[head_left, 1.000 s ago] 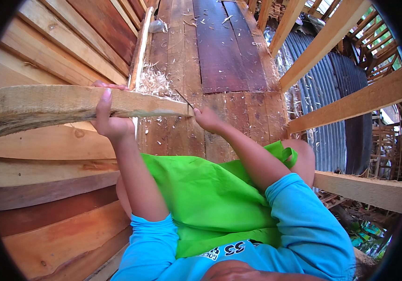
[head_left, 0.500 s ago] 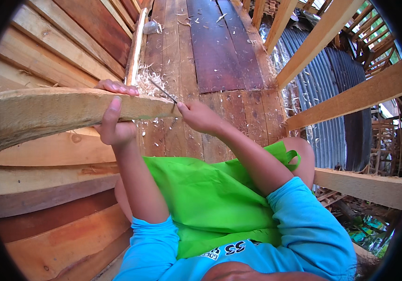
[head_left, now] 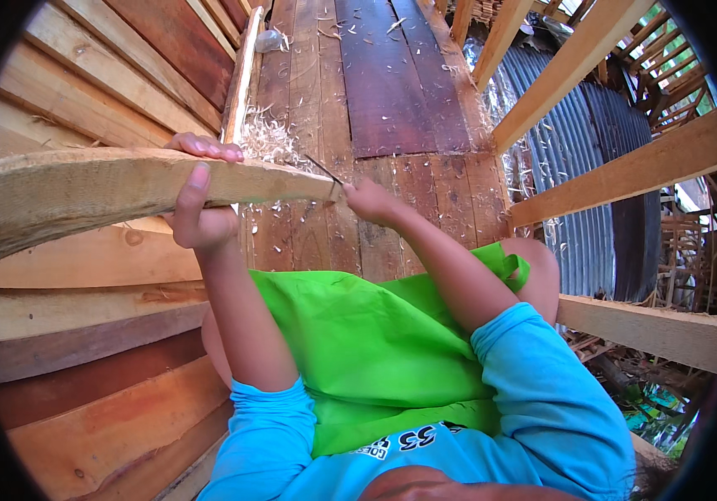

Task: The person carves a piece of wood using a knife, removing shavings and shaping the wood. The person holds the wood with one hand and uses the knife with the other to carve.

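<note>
Our left hand (head_left: 205, 224) grips the curved timber (head_left: 91, 185) partway along, its thumb lying up the broad near face and its fingers bent over the far edge, spread only as wide as the wood between them. Our right hand (head_left: 371, 202) is closed in a fist at the timber's narrow end, around a thin dark blade (head_left: 322, 169) whose handle is hidden in the grasp; we cannot tell whether the edge touches the wood. The blade slants away from us, its tip forward and to the left. The timber is above the plank floor (head_left: 308, 242), ahead of our green apron (head_left: 367, 334), its long axis running crosswise, bowing from the thick left part to the slimmer right end. Pale shavings (head_left: 266, 140) lie beyond it.
</note>
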Action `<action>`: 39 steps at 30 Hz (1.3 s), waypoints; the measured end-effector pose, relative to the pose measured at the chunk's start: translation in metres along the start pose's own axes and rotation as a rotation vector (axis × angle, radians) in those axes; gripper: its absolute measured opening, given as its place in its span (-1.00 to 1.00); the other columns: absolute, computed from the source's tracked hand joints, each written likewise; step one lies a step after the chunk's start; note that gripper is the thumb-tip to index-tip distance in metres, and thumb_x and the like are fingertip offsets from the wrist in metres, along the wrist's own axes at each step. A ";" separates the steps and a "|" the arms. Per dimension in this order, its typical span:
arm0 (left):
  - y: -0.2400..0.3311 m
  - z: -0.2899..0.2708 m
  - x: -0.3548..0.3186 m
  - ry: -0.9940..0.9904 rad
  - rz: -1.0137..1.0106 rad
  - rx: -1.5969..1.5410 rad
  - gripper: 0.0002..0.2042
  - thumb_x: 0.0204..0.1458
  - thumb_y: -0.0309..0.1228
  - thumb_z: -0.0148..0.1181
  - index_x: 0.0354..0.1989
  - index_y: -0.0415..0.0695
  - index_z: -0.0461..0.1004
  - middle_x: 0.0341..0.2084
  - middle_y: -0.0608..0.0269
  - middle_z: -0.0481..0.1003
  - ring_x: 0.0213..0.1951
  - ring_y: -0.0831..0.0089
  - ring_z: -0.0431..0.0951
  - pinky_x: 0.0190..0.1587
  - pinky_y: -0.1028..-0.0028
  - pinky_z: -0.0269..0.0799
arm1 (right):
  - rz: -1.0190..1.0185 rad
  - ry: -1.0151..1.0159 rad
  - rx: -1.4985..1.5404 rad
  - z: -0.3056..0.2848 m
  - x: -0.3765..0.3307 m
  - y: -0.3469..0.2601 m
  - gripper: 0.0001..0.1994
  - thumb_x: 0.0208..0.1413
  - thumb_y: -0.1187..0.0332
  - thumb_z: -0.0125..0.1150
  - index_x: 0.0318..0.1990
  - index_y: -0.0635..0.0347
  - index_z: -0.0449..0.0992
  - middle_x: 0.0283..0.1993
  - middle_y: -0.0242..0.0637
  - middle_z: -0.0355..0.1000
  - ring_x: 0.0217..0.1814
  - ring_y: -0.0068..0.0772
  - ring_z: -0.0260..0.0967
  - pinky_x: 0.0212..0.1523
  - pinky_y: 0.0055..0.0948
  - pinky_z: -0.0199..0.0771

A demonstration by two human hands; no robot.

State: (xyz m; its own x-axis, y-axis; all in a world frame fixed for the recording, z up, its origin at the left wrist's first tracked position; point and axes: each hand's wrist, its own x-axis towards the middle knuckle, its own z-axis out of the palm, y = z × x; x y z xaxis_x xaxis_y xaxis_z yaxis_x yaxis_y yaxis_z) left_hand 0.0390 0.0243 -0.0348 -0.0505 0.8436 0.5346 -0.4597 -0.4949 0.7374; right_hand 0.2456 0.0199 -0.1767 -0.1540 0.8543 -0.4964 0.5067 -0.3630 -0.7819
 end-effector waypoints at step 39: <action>-0.001 0.025 0.002 0.491 0.140 0.180 -0.77 -0.07 -0.50 0.15 -0.21 -0.28 0.38 -0.47 0.10 0.40 -0.41 0.25 0.48 -0.31 0.30 0.47 | -0.076 0.103 -0.020 0.036 0.015 -0.012 -0.50 0.33 0.11 -0.27 -0.37 0.41 0.45 -0.63 -0.08 0.35 -0.65 -0.20 0.35 -0.52 -0.13 0.37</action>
State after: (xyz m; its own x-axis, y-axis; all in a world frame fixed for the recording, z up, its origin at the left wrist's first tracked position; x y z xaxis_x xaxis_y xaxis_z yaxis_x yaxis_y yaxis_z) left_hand 0.0619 0.0214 -0.0236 -0.5284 0.7438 0.4093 -0.2614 -0.6012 0.7551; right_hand 0.2065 0.0237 -0.1882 -0.1048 0.9132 -0.3938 0.5136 -0.2894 -0.8077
